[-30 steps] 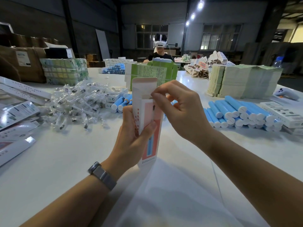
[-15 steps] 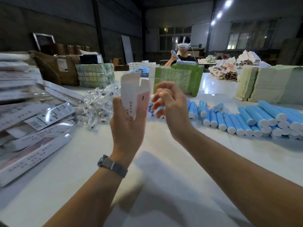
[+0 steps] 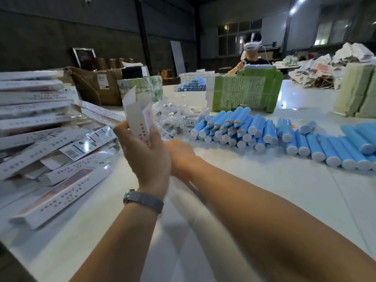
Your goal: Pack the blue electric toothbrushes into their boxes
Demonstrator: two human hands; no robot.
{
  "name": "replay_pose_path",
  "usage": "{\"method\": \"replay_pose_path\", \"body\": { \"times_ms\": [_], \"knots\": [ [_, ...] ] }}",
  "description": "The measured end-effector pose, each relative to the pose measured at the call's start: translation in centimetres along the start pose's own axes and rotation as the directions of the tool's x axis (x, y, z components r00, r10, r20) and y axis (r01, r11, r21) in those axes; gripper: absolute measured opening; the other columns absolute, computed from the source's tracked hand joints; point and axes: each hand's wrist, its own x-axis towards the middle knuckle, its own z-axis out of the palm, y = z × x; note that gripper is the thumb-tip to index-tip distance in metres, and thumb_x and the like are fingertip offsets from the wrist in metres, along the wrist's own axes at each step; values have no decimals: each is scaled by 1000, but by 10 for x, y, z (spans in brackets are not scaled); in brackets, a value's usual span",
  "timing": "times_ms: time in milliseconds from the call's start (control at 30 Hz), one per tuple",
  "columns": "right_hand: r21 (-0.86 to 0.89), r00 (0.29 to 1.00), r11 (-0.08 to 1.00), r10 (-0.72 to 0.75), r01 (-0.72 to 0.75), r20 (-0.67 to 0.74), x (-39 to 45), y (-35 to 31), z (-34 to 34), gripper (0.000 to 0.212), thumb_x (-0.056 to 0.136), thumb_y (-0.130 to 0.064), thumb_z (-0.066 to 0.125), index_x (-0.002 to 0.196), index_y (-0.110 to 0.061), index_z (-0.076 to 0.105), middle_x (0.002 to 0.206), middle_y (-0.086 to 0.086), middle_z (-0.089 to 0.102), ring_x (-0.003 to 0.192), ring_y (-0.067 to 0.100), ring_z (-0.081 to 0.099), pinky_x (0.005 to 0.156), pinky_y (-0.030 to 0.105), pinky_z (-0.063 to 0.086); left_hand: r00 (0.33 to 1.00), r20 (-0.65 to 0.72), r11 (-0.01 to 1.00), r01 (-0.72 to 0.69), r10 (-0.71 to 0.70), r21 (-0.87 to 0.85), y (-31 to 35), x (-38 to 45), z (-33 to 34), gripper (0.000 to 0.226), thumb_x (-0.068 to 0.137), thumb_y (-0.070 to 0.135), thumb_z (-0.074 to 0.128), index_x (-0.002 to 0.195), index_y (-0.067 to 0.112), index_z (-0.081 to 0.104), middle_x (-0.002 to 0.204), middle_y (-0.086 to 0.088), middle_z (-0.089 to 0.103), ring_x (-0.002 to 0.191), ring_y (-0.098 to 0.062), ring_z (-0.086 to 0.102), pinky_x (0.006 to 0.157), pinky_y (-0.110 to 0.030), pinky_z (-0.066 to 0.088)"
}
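Note:
My left hand (image 3: 146, 157) grips a white toothbrush box (image 3: 136, 112) with red print, held upright above the table with its top flaps standing open. My right hand (image 3: 180, 152) sits low, just behind the left hand; its fingers are hidden, so I cannot tell whether it holds anything. Several blue electric toothbrush handles (image 3: 234, 127) lie heaped on the white table (image 3: 244, 190) to the right of my hands, and a further row of blue handles (image 3: 329, 147) runs towards the right edge.
A stack of long white boxes (image 3: 32, 110) fills the left side. Clear bagged brush heads (image 3: 173, 117) lie behind the held box. Green cartons (image 3: 244, 92), a brown cardboard box (image 3: 95, 84) and paper stacks (image 3: 356, 94) stand farther back. A person (image 3: 252, 58) sits across the table.
My right hand has left the box's top flap and dropped down behind my left hand. The left hand still grips the box, and my view has swung to the left.

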Motion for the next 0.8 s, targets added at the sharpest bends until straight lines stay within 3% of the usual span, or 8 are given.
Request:
{"method": "replay_pose_path", "body": {
  "times_ms": [167, 233, 300, 433, 500, 567, 667, 800],
  "knots": [
    [301, 998, 953, 37, -21, -47, -7, 27, -32, 27, 88, -8, 57, 111, -16, 69, 114, 5, 69, 106, 23, 61, 85, 27, 46, 1000, 23, 997, 20, -18, -74, 5, -2, 0, 40, 98, 16, 61, 126, 14, 33, 133, -8, 51, 119, -20, 55, 74, -10, 54],
    [376, 975, 927, 74, 10, -208, -22, 42, -59, 17, 93, -14, 60, 104, -12, 72, 99, 6, 70, 91, 20, 62, 80, 29, 47, 995, 99, 988, 38, -23, -151, 11, -8, 2, 34, 97, 15, 60, 118, 24, 35, 116, 6, 54, 103, -1, 57, 67, -2, 48],
    [479, 908, 876, 151, 61, -392, -42, 55, -91, 18, 96, -23, 62, 96, -8, 72, 84, 4, 67, 76, 18, 59, 72, 33, 48, 974, 227, 967, 78, -21, -241, 21, -18, 5, 32, 94, 21, 59, 107, 37, 35, 100, 23, 54, 89, 12, 58, 63, -6, 48],
    [694, 823, 686, 254, 218, -509, -104, 66, -161, 14, 94, -30, 64, 86, -20, 70, 69, 0, 58, 62, 14, 49, 58, 29, 41, 860, 504, 924, 124, 82, -362, 31, -46, 8, 25, 86, 29, 58, 103, 30, 40, 87, 29, 61, 77, 3, 59, 72, -27, 55],
    [720, 806, 612, 216, 328, -551, -136, 62, -182, 6, 90, -24, 67, 92, -25, 73, 73, -1, 65, 63, 16, 54, 55, 27, 47, 791, 586, 922, 78, 174, -379, 36, -59, 8, 29, 87, 35, 58, 105, 26, 37, 89, 29, 61, 75, 3, 59, 69, -32, 54],
    [695, 757, 567, 179, 442, -628, -162, 56, -193, 18, 86, -17, 70, 102, -24, 71, 75, -1, 69, 63, 16, 61, 56, 26, 50, 749, 610, 915, 16, 257, -404, 39, -67, 6, 32, 85, 42, 55, 105, 28, 34, 93, 33, 60, 75, 4, 60, 65, -30, 53],
    [559, 669, 642, 95, 524, -737, -185, 47, -197, 30, 86, -10, 72, 110, -23, 60, 74, 3, 66, 61, 23, 65, 54, 30, 52, 726, 609, 901, -36, 320, -432, 44, -73, 5, 33, 84, 43, 55, 107, 45, 31, 99, 33, 59, 78, 3, 61, 63, -25, 52],
    [440, 612, 727, 35, 527, -790, -190, 37, -191, 34, 84, -7, 74, 104, -19, 50, 77, 7, 63, 66, 20, 68, 58, 26, 55, 728, 595, 894, -56, 341, -444, 48, -76, 5, 44, 80, 40, 61, 110, 48, 29, 101, 39, 55, 86, 4, 62, 63, -11, 50]
  ]
}}
